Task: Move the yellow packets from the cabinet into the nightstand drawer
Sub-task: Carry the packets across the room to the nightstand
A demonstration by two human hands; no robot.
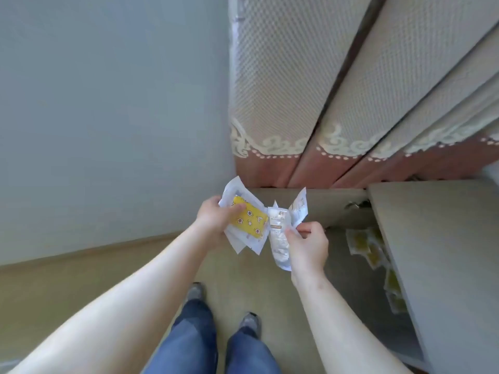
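A person is standing and looking down at both hands, which are holding packets out in front of the body. The left hand [213, 220] is gripping a fanned stack of packets [244, 244], its thumb pressing across the face of the top one, a yellow packet [249, 221] printed with small white shapes inside a clear wrapper. The right hand [307, 247] is pinching the pale packets [279, 238] between thumb and fingers; one is hanging downward and another is sticking up above the fingers. The two bundles are sitting just beside each other, their edges nearly touching, while the hands themselves are staying apart.

To the right, the grey nightstand [445, 252] is filling the lower corner of the view. Beside its left edge the open drawer [337, 206] is lying in shadow, and several loose yellow packets [363, 245] are resting inside, partly tucked under the nightstand's top. How many are lying there is hard to tell in the dimness.

A patterned curtain [283, 90] with a reddish hem is hanging behind the drawer, and a plain wall [108, 103] is running along the left. Below the arms, legs in blue jeans [194, 341] and feet in grey socks [195, 291] are standing on the beige floor [108, 265].
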